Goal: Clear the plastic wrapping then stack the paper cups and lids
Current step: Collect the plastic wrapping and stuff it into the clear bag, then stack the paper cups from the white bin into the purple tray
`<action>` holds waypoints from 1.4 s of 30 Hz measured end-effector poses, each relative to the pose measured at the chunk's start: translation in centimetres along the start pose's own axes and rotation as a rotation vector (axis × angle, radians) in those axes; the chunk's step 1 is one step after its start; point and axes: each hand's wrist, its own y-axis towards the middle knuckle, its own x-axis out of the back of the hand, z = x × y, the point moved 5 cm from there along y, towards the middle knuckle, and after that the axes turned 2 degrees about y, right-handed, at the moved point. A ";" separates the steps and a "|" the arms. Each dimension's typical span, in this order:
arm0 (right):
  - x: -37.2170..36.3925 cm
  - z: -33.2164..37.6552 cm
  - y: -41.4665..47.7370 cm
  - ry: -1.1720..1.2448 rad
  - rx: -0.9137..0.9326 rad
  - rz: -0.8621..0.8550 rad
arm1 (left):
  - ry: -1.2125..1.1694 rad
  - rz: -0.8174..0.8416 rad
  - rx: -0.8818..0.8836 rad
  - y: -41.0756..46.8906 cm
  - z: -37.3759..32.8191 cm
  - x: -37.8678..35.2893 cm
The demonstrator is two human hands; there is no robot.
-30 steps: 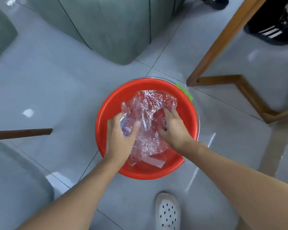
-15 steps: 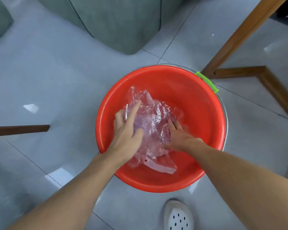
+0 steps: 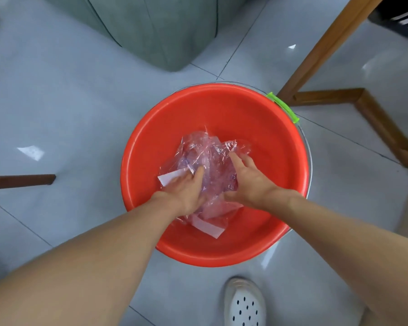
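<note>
The crumpled clear wrap (image 3: 213, 156) lies in the middle of the red basin (image 3: 222, 107). 2 hands press it down: the left hand (image 3: 186, 191) lies flat on its left side, and the right hand (image 3: 247, 182) is on its right, fingers spread. A white shoe (image 3: 244, 302) stands near the basin's near edge.
</note>
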 end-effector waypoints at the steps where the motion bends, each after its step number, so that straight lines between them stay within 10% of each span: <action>1: -0.1 -0.1 -0.1 -0.008 -0.007 0.007 | -0.065 0.033 -0.009 0.0 0.1 -0.1; 18: 11.2 11.9 -12.9 -0.038 -0.088 -0.216 | -0.404 -0.229 0.062 -15.1 -0.6 17.0; 30: 27.6 41.6 -30.6 -0.152 0.275 -0.406 | -0.591 -0.828 0.037 -44.1 4.1 46.2; 42: 12.9 74.9 -44.0 -0.347 0.785 -0.199 | -0.626 -1.103 0.495 -80.7 22.6 39.7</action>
